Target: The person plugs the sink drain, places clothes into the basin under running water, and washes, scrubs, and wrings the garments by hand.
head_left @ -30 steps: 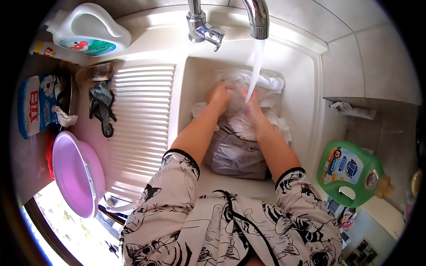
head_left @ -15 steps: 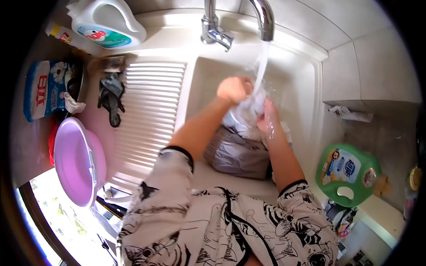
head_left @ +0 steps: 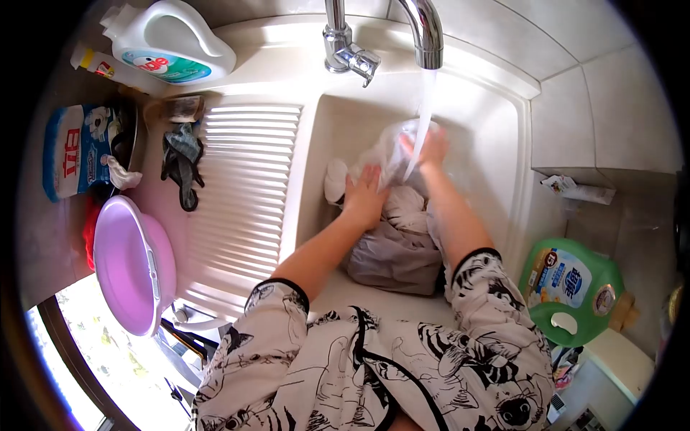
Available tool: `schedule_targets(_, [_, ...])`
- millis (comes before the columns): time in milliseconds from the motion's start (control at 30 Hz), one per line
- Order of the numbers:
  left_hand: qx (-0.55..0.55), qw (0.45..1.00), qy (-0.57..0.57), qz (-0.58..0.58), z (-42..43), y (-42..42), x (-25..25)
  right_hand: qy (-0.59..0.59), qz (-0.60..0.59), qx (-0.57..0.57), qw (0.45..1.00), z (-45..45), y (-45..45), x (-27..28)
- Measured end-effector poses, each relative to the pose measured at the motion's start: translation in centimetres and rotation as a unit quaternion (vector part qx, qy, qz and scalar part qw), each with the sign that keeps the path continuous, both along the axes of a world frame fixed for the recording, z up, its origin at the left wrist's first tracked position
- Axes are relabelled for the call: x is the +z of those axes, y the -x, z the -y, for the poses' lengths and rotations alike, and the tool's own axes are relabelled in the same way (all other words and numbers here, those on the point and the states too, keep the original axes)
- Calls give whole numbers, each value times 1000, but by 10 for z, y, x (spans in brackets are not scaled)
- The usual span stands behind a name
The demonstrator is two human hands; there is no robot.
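under the tap [head_left: 425, 43], left hand [head_left: 366, 200] lies flat on cloth [head_left: 394, 149], likely soft, heavy, best grasped by folds; right hand [head_left: 431, 148] unclear.

Sink unit [head_left: 305, 179]: smooth white moulded surface, glossy at rim; L side a ribbed washboard [head_left: 248, 165] w/ satin sheen. Back edge: tap [head_left: 427, 36], mirror-polished, chrome-like metal. In basin, nr front edge: grey cloth [head_left: 395, 262], creased, mostly matt; behind it pale cloth [head_left: 406, 208], rumpled. Back L corner: white jug [head_left: 169, 66], smooth plastic w/ shiny label. L edge: pink tub [head_left: 126, 266], smooth satin plastic. R edge: green bottle [head_left: 586, 287], semi-gloss plastic. Wall tiles [head_left: 560, 118]: smooth, low sheen.
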State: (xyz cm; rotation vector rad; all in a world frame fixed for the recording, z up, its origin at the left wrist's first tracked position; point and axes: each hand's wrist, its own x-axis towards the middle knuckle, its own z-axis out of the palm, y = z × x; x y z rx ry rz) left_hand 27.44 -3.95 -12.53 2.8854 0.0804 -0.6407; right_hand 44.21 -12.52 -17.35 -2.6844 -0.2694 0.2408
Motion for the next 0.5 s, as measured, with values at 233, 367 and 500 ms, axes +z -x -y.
schedule_targets(233, [-11,996,74,-43,0,7,-9,45,80,97,991,-5,-6,-21])
schedule_targets(367, [13,997,76,8,-16,-3,-17,-121,105,108,981,10,-34,-31])
schedule_targets(500, [21,993,96,-65,-17,-20,-9,-282,105,313,901,19,22,34])
